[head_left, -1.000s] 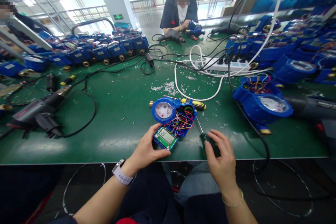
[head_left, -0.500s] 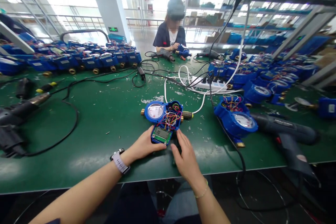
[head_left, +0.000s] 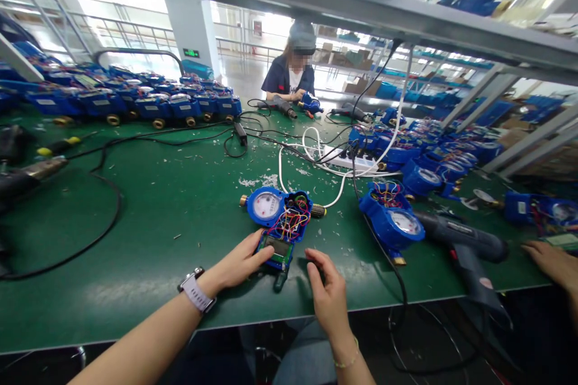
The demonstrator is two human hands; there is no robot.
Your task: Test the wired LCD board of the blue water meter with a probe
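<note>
A blue water meter (head_left: 271, 207) lies open on the green table (head_left: 171, 216), with its round dial to the left and a tangle of coloured wires (head_left: 292, 222) to the right. My left hand (head_left: 237, 264) grips the near-left edge of its small green display board (head_left: 276, 249). A dark tool handle (head_left: 280, 281) pokes out under the board. My right hand (head_left: 329, 293) rests just right of the board. Its fingers are curled in a pinch, and what they hold is hidden. A yellow-and-black screwdriver handle (head_left: 318, 211) lies behind the meter.
A second open meter (head_left: 392, 219) and a dark heat gun (head_left: 465, 243) lie to the right, with another person's hand (head_left: 551, 261) beyond them. A white power strip (head_left: 347, 162) and cables cross the middle. Rows of blue meters (head_left: 149, 105) line the back. A co-worker (head_left: 291, 75) sits opposite.
My view has tipped up and swung right. My right hand came left from the dark-handled tool to the board's right side. My left hand stays on the display board.
</note>
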